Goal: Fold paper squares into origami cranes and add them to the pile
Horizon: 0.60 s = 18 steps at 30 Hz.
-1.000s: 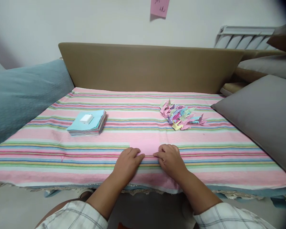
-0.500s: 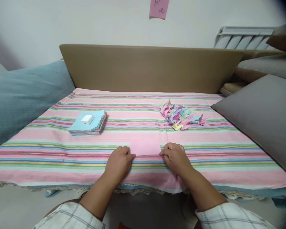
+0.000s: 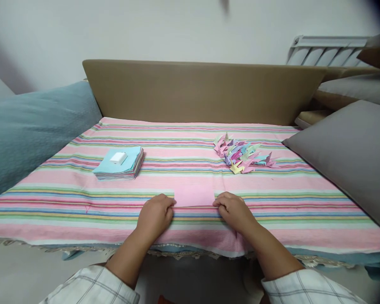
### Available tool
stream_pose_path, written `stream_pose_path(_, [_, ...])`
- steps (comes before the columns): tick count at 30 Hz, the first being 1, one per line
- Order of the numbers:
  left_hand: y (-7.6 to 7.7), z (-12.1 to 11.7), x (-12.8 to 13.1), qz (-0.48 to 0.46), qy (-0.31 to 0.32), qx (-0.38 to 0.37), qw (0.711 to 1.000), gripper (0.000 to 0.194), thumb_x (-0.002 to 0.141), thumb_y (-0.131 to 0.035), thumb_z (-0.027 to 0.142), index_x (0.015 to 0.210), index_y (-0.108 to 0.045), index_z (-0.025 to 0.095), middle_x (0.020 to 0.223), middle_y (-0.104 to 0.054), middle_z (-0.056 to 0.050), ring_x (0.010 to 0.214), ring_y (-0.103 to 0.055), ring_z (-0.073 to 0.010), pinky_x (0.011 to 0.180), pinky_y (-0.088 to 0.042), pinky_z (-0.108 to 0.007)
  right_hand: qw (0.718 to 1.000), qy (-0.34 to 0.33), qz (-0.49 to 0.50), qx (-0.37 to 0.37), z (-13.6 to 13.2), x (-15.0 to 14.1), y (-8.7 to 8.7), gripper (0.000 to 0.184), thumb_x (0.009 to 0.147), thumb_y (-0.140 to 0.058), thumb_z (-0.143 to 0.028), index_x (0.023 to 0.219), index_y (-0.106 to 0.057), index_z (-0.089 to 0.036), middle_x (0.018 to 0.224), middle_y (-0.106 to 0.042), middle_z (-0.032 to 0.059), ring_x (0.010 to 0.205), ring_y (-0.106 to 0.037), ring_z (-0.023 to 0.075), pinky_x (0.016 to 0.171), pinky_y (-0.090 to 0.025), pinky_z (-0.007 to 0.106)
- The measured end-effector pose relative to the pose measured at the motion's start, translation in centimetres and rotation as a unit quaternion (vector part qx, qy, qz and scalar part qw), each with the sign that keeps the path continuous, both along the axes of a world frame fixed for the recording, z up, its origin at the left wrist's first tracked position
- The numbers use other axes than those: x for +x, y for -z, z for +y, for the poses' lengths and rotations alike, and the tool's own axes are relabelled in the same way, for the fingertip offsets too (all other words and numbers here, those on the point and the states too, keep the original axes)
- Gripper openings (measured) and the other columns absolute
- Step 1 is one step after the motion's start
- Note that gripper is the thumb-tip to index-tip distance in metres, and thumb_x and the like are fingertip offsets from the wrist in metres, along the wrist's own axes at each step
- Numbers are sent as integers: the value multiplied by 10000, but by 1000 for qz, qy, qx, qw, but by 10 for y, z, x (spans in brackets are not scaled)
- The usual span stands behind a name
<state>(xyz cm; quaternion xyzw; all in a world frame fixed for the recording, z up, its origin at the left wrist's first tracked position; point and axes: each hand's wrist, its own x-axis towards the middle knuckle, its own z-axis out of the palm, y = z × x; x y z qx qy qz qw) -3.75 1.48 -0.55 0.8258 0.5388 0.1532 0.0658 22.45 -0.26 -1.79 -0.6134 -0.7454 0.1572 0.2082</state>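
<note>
A pink sheet of origami paper, a wide rectangle, lies flat on the striped cloth in front of me. At its left edge is my left hand, fingers curled and the fingertips pinching near the lower corner. My right hand is closed at the opposite lower corner, thumb and forefinger on the paper's edge. Beyond the right hand sits a heap of folded paper cranes in several colours. To the left stands a stack of coloured square paper with a small white box on top.
A tan upright backrest runs along the far side, against the wall. A blue cushion borders the left, and a large grey cushion the right. The cloth's front edge drops off near my forearms.
My left thumb has drawn back from the paper's lower left corner, and the hand has shifted slightly left. My right hand stays at its corner. The view has tilted a little.
</note>
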Motion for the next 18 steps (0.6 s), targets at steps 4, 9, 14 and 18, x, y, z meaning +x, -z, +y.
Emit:
stream_pose_path(4, [1, 3, 5, -24, -51, 4, 998, 222, 814, -536, 319, 982, -615, 197, 885, -644, -46, 845, -583, -202, 750, -425, -326, 998, 23, 56, -18, 1, 0, 1, 265, 775, -443, -163, 936, -647, -214, 940, -641, 34, 906, -571, 182, 803, -410, 307])
stream_pose_path(9, [8, 8, 8, -17, -66, 14, 998, 353, 747, -630, 426, 1028, -606, 215, 952, -635, -52, 917, -569, -221, 821, -404, -347, 993, 62, 97, -20, 3, -1, 8, 349, 777, -525, -319, 1098, -586, -198, 949, -626, 52, 817, -581, 182, 762, -438, 310])
stream_pose_path(14, [11, 9, 9, -27, -79, 18, 996, 368, 724, -658, 419, 1034, -617, 225, 949, -634, -46, 917, -571, -218, 832, -405, -347, 993, 71, 94, -21, 5, -3, 12, 395, 763, -558, -354, 1115, -594, -178, 962, -617, 68, 851, -576, 191, 756, -442, 302])
stream_pose_path(18, [9, 7, 10, -42, -84, 12, 996, 371, 716, -671, 400, 1039, -619, 226, 954, -638, -41, 923, -573, -216, 840, -409, -347, 992, 78, 96, -28, 6, -3, 11, 391, 760, -563, -338, 1118, -589, -183, 950, -605, 65, 866, -567, 194, 753, -433, 295])
